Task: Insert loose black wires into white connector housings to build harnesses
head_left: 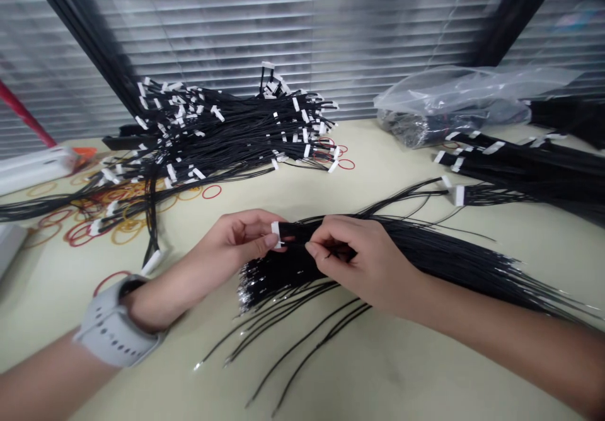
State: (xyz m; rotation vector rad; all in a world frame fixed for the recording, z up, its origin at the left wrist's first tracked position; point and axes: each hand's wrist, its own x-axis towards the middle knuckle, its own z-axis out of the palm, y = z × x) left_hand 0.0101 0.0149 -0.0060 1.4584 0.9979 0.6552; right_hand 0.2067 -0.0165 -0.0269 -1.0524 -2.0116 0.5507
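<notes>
My left hand (246, 235) pinches a white connector (276, 235) between thumb and fingers. Black wires run from this connector to the right, towards my other hand. Close beside it, my right hand (362, 257) is closed in a pinch on a thin black wire (328, 257), whose tip I cannot make out clearly. Beneath both hands lies a thick bundle of loose black wires (439, 257), with shiny metal terminals (248, 288) at its left end. Several stray wires (265, 320) fan out from it towards the front of the table.
A large heap of black cables with white connectors (212, 125) lies at the back left. Red and yellow rubber bands (127, 229) are scattered around it. Finished-looking cable bundles (534, 169) and a clear plastic bag (449, 106) lie at the right. Window blinds (283, 24) stand behind the table.
</notes>
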